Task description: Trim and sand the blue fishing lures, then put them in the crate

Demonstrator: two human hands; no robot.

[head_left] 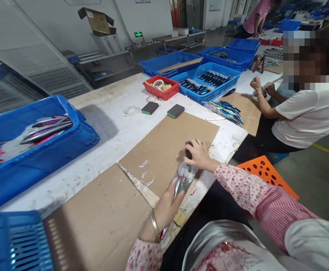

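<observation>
My left hand, with a metal bangle at the wrist, is closed round a slim, shiny silver fishing lure near the table's front edge. Its lower end, with some red, shows below the wrist. My right hand grips a dark rounded block just beyond it. Between the hands is a clear, glossy flat piece; whether the block touches it I cannot tell. Under both hands lies a brown cardboard sheet with white marks. Two black and green sanding blocks lie farther back.
A blue bin with shiny lures stands left, a blue basket nearer. Behind are a red tray with tape rolls and a blue crate of dark lures. A co-worker sits right, beside an orange crate.
</observation>
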